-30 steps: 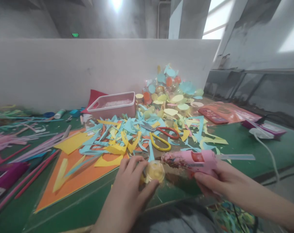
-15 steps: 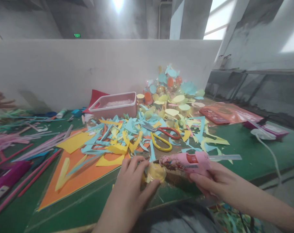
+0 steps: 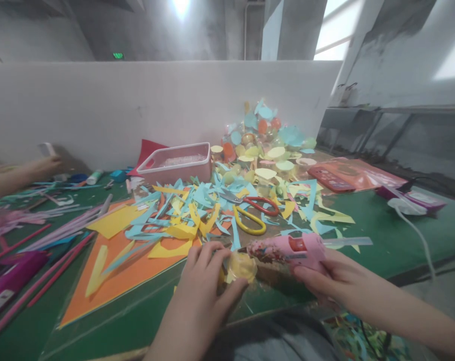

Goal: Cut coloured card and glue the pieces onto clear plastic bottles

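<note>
My left hand (image 3: 208,273) is closed on a small round clear plastic cup (image 3: 242,267) with a yellowish tint, its fingers and thumb around the left side. In my right hand (image 3: 321,278) is a pink glue gun (image 3: 291,249), a clear glue stick poking from its back end. The gun's dark nozzle touches or hovers right at the cup's upper rim; I cannot tell which. Just beyond lie scissors (image 3: 255,210) with one red and one yellow handle, on a heap of blue and yellow paper scraps (image 3: 182,210).
A pink basket (image 3: 174,163) stands behind the scraps. Clear cups with paper discs (image 3: 265,145) are piled against the white partition (image 3: 99,105). Orange paper (image 3: 99,281), pipe cleaners (image 3: 61,228) and a purple device (image 3: 12,281) lie left. A red phone (image 3: 330,179) is at right.
Another person's arm at the far left has reached further in, holding a small pale object. My hands, the cup and the glue gun stay almost where they were.
</note>
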The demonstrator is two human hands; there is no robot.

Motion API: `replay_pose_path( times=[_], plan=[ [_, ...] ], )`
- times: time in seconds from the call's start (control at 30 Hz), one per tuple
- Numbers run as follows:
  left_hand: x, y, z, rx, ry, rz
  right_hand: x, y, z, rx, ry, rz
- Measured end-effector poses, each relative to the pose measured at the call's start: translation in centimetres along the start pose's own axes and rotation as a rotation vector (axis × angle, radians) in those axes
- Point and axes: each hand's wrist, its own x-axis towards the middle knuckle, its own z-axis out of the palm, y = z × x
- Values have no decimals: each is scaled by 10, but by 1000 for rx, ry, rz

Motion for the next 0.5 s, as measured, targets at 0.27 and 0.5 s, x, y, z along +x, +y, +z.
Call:
replay_pose_path(
  times=[0.27,0.5],
  plan=[
    [-1,4,-2,-33,-2,-43,-1,2,0,-27,41,42],
    [0,4,-2,-39,2,-28,-4,4,-4,-77,72,39]
  ],
)
